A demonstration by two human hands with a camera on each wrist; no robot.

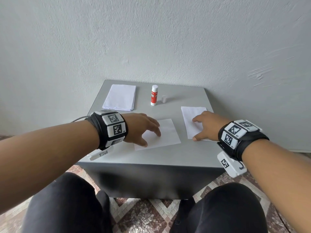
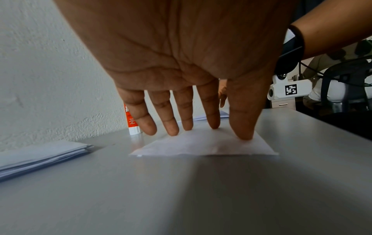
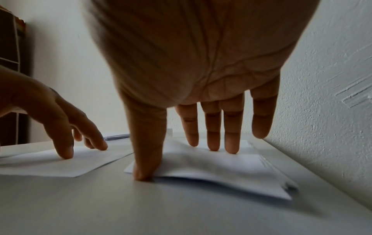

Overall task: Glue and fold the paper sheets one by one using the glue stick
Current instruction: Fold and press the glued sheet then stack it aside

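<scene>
Fingers of the left hand are spread and press a white paper sheet on the grey table. At 3 o'clock, the right hand, fingers spread, presses a folded white paper pile. At 12 o'clock stands an open red-and-white glue stick, its cap beside it; at 11 o'clock lies a flat white paper stack.

Both forearms were bare. Each wrist wore a black strap carrying white square tiles printed with black-and-white coded markers. Under each wrist hung a white camera block with its own marker. A thin black cable trailed from the left band. Dark trousers covered both legs, possibly black; the edges blurred.
</scene>
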